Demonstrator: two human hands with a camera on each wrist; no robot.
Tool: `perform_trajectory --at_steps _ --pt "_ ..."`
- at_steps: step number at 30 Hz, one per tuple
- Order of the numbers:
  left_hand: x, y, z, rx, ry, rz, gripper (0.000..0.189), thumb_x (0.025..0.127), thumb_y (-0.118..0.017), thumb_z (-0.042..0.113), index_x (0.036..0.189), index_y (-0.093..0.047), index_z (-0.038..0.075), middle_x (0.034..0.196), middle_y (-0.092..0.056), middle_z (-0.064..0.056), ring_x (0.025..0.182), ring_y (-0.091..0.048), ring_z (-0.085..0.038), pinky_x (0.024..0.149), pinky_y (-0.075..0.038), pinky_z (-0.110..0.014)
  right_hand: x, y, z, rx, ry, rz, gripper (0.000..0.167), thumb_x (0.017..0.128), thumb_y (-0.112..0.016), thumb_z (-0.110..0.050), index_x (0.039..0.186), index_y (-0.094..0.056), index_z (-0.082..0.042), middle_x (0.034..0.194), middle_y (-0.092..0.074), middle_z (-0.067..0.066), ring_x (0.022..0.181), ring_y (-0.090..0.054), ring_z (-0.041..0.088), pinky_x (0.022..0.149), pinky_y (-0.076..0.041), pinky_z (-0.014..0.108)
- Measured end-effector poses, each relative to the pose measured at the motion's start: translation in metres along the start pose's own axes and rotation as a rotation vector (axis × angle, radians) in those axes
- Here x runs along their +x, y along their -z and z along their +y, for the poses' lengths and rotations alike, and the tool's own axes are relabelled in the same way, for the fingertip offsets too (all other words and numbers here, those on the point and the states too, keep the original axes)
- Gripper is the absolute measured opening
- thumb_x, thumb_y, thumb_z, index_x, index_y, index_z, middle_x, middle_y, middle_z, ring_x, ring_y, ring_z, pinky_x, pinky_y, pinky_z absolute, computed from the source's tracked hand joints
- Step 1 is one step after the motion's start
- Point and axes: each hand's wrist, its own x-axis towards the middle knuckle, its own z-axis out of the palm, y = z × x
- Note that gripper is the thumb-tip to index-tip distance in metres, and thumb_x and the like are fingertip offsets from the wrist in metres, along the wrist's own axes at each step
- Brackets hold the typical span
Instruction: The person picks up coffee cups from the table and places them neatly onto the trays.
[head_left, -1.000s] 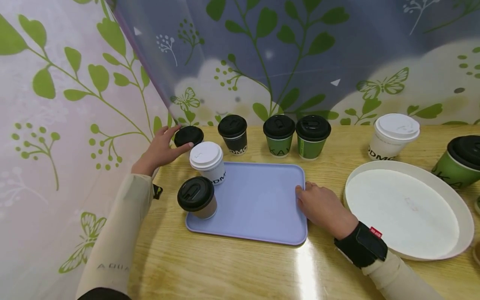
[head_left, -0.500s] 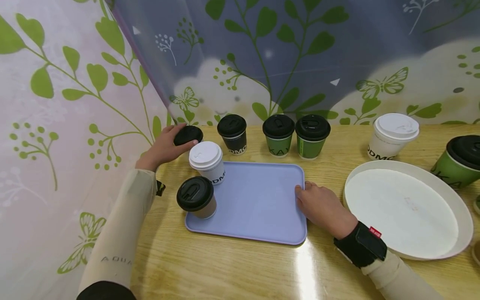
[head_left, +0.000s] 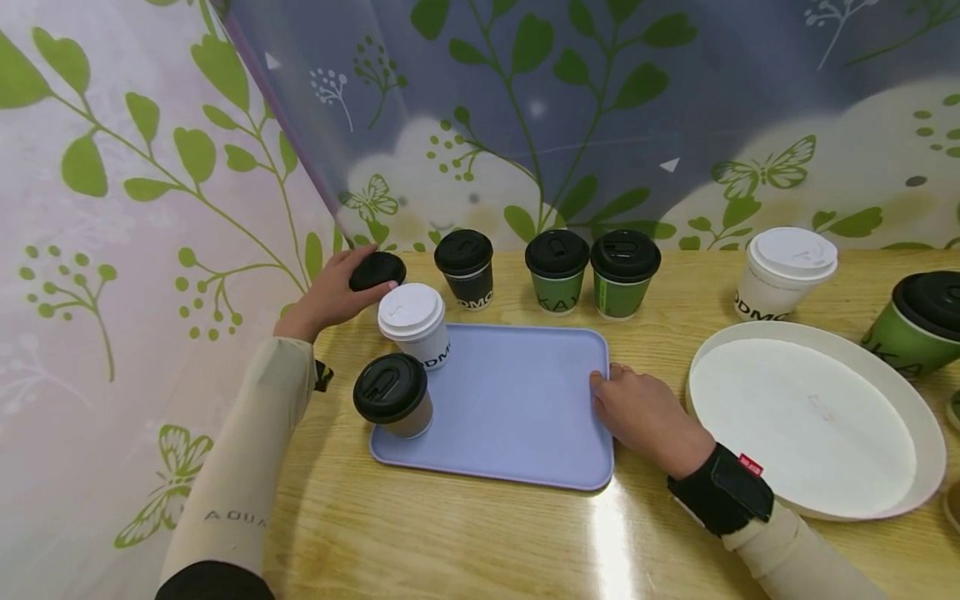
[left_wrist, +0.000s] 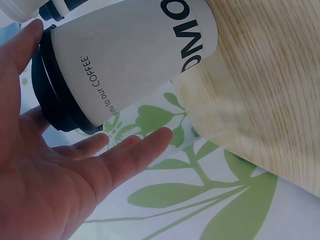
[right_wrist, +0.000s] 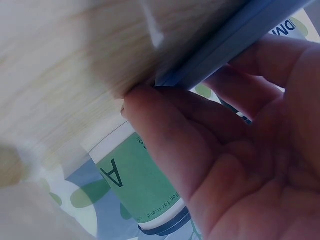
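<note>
In the head view my left hand (head_left: 330,293) grips a black-lidded coffee cup (head_left: 377,272) by its lid, thumb and a finger on opposite sides. The left wrist view shows that cup's white body (left_wrist: 130,55) with black lettering; the other fingers extend past the lid. My right hand (head_left: 651,418) pinches the right rim of the lilac tray (head_left: 517,400), fingers curled under the edge. On the tray's left side stand a white-lidded coffee cup (head_left: 412,323) and a brown coffee cup (head_left: 394,398) with a black lid.
Behind the tray stand a dark cup (head_left: 465,268) and two green cups (head_left: 558,271). To the right lies a round white tray (head_left: 810,417), with a white cup (head_left: 787,271) behind it and a green cup (head_left: 915,325) beside it. Patterned cloth borders the table left and back.
My left hand has shifted slightly right and closed in around the black lid. My right hand, the tray and the other cups stay where they were.
</note>
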Motion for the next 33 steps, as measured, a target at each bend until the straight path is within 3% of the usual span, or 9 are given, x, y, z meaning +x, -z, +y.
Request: perform_trajectory --at_steps 11,20,26,33 --pt "-0.0015 0.0002 -0.003 -0.01 -0.046 -0.008 0.076 0.104 -0.058 0.05 0.166 -0.026 0.022 0.168 -0.015 -0.026 0.154 -0.016 -0.047 0.117 -0.019 -0.069 -0.0003 0.0013 -0.0013 -0.004 0.0 -0.008 0.019 0.1 -0.062 -0.007 0.113 -0.069 0.006 0.085 -0.061 0.021 0.067 -0.063 0.03 0.053 -0.052 0.042" --pt "0.0012 -0.002 -0.0043 -0.012 -0.063 0.027 0.072 0.104 -0.058 0.047 0.164 -0.031 0.019 0.165 -0.025 -0.025 0.149 -0.027 -0.047 0.114 -0.027 -0.067 -0.0007 0.0008 -0.0011 -0.009 0.009 0.014 0.017 0.099 -0.063 -0.006 0.11 -0.069 0.005 0.083 -0.06 0.02 0.066 -0.062 0.029 0.052 -0.052 0.042" --pt "0.0006 -0.0036 -0.006 -0.01 -0.041 0.047 0.075 0.102 -0.063 0.045 0.163 -0.032 0.015 0.163 -0.028 -0.028 0.149 -0.026 -0.048 0.115 -0.026 -0.067 -0.0003 -0.0002 -0.0007 -0.011 0.013 0.014 0.018 0.099 -0.063 -0.006 0.111 -0.069 0.005 0.084 -0.061 0.021 0.066 -0.062 0.029 0.052 -0.052 0.042" --pt "-0.0028 -0.0055 -0.0054 -0.011 -0.01 0.08 0.075 0.1 -0.066 0.045 0.162 -0.033 0.018 0.158 -0.031 -0.031 0.142 -0.035 -0.049 0.111 -0.031 -0.069 -0.0002 -0.0012 0.0 -0.007 0.011 0.028 0.017 0.098 -0.063 -0.006 0.109 -0.069 0.006 0.083 -0.06 0.021 0.064 -0.061 0.028 0.051 -0.051 0.041"
